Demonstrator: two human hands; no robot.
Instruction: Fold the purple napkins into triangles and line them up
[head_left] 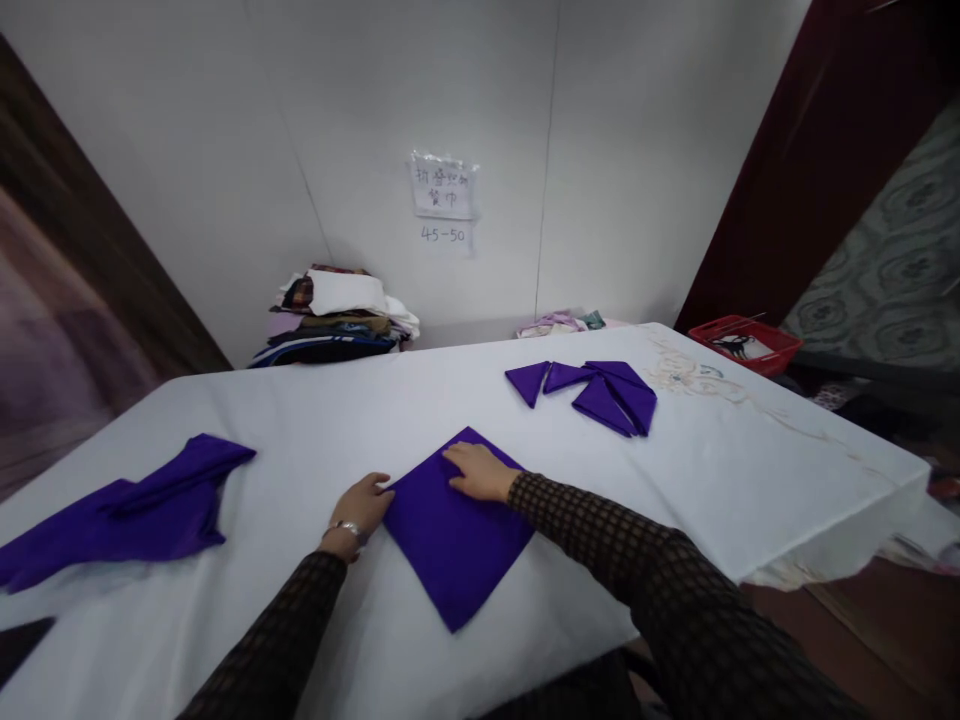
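A purple cloth napkin (450,540) lies flat as a diamond-shaped square on the white tablecloth (322,420) in front of me. My left hand (361,508) pinches the napkin's left corner, fingers closed on the edge. My right hand (480,472) rests flat on the napkin's upper part, fingers stretched out toward the top corner. Both arms wear dark checked sleeves, and a bracelet shows on the left wrist.
Several folded purple napkins (600,392) lie at the back right. A loose heap of unfolded purple napkins (127,510) lies at the left. Stacked clothes (337,318) sit against the wall, a paper note (442,188) above them. A red basket (746,342) stands beyond the table's right corner.
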